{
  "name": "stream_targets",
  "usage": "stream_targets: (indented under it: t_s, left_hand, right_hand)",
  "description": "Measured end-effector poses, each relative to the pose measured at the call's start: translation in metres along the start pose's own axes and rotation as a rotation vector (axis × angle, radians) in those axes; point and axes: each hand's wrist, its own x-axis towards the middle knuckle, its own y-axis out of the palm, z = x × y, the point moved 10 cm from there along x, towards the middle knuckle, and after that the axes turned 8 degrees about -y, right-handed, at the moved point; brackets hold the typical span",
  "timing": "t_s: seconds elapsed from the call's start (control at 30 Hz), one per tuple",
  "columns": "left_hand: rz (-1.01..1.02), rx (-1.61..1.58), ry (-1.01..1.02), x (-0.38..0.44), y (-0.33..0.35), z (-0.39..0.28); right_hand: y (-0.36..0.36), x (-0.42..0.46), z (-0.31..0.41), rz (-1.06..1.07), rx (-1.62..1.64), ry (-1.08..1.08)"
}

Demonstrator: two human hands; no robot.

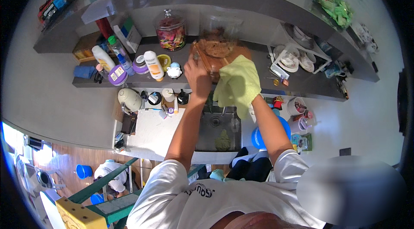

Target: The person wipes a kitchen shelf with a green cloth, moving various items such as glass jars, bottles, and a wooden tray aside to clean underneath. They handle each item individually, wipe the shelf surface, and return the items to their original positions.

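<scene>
On the dark shelf (174, 83) before me stands a brown wooden piece (241, 49) with a clear glass vessel (220, 23) on it. My left hand (196, 75) rests at the wooden piece's left side, fingers up on its edge. A yellow-green cloth (239, 83) covers my right hand and hangs down from it, against the right front of the wooden piece; the fingers are hidden beneath the cloth. To the left are a lidded glass jar of colourful wrapped sweets (171, 33), a white lotion bottle (153, 65) and a small white figurine (174, 71).
A sink (220, 128) with a green cloth in it lies below, beside a cream kettle (129, 99) and a blue container (258, 138). A dish rack (320, 67) holds crockery at right. Behind me are a green ladder (119, 208) and another person on the floor (111, 175).
</scene>
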Motion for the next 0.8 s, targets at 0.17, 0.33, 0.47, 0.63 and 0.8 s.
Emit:
stream_targets:
  t_s: [0.17, 0.33, 0.47, 0.63, 0.8]
  left_hand:
    - [0.487, 0.585, 0.055, 0.018, 0.071, 0.013]
    - [0.467, 0.582, 0.093, 0.024, 0.067, -0.002]
    - [0.534, 0.539, 0.157, 0.019, 0.076, -0.008]
    - [0.458, 0.407, 0.184, 0.021, 0.057, -0.017]
    - [0.332, -0.326, -0.157, 0.008, 0.023, -0.028]
  right_hand:
    - [-0.007, -0.002, -0.007, -0.02, -0.029, 0.047]
    - [-0.01, -0.011, -0.025, -0.072, -0.026, 0.062]
    - [-0.012, -0.014, -0.031, -0.093, -0.035, 0.072]
    - [-0.016, -0.018, -0.036, -0.136, -0.084, 0.066]
    - [-0.023, -0.018, -0.032, -0.338, 0.017, -0.003]
